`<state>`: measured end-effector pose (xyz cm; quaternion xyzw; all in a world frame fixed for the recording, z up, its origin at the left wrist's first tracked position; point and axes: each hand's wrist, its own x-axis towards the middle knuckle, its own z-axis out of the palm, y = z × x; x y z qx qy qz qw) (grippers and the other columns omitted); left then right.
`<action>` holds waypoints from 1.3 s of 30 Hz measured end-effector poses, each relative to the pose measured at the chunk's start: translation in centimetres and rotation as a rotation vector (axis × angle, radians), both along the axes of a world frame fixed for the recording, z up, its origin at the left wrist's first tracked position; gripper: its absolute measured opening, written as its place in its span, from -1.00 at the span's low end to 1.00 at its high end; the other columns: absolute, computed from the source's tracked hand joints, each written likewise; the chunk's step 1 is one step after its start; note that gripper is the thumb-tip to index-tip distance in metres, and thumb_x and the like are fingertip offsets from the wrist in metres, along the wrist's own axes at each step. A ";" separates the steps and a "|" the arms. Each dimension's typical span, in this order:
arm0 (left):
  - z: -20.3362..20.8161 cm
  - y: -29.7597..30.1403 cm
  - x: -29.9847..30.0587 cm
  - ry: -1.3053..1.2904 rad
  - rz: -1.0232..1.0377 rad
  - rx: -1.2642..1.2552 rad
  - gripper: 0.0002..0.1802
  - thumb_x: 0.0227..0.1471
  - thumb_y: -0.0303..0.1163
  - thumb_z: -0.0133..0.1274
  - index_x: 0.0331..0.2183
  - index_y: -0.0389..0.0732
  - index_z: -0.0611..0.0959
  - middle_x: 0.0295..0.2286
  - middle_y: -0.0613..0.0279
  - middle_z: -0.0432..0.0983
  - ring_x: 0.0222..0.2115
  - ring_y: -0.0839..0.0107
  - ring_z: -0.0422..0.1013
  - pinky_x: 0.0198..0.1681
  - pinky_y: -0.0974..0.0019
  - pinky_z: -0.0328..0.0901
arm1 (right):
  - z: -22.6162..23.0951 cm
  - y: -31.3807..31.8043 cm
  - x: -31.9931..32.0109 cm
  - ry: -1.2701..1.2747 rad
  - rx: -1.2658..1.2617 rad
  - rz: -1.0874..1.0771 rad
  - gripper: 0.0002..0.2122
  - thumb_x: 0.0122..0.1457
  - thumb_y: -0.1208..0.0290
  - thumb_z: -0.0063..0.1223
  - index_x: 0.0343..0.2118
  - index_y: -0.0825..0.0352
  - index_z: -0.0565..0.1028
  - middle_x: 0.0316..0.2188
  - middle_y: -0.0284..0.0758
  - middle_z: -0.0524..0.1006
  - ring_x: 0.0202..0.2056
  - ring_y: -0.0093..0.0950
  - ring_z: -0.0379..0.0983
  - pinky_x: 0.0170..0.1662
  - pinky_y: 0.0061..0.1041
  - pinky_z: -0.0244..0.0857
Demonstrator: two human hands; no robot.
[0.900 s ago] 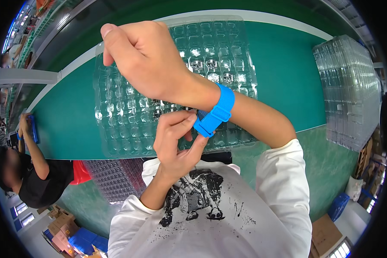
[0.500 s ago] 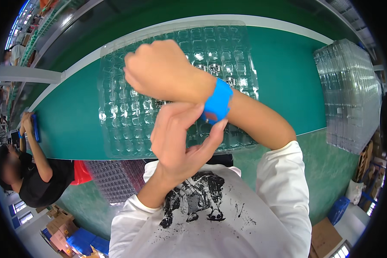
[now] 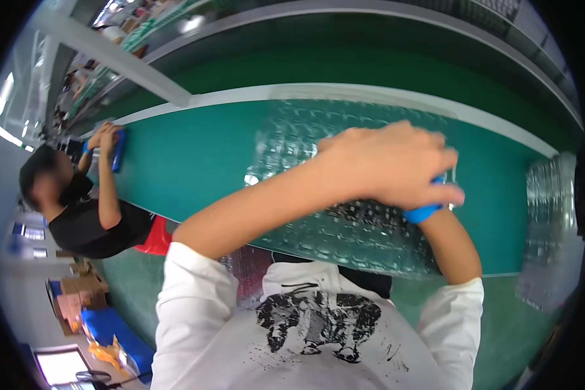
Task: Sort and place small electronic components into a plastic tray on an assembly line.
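My left forearm reaches across to the right, and my left hand [image 3: 390, 166] lies over my right wrist. Its thumb and a finger sit on either side of a blue wristband [image 3: 424, 213], closed about it. My right forearm rises from the lower right with the band on it. Most of my right hand is hidden behind the left one, so its fingers cannot be made out. Beneath both arms lies a clear plastic tray [image 3: 283, 146] with rows of moulded pockets. Small dark metallic parts [image 3: 370, 214] sit in some pockets near its middle.
The tray rests on a green worktable [image 3: 188, 149] with a pale far edge. Stacked clear trays [image 3: 552, 214] stand at the right. A co-worker [image 3: 91, 208] at the left handles a blue item [image 3: 118, 151]. A red stool [image 3: 156, 237] and cardboard boxes [image 3: 81, 292] are behind.
My left hand has gone from pinching the band on its near side to reaching over the right wrist. Both arms have shifted right, and the view has swung, moving the tray rightward.
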<state>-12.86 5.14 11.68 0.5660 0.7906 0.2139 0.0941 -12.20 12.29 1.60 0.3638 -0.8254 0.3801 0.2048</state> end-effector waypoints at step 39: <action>-16.4 -24.7 -14.9 0.671 1.275 0.241 -0.79 -0.10 -0.38 0.01 -0.34 -0.23 0.57 -0.32 0.07 0.49 -0.22 0.09 0.38 -0.17 0.02 0.24 | -7.3 21.1 -12.0 -0.149 -0.487 -0.789 -0.68 0.22 0.27 -0.03 -0.60 0.38 0.43 -0.75 -0.49 0.23 -0.67 -0.71 0.08 -0.61 -0.58 -0.07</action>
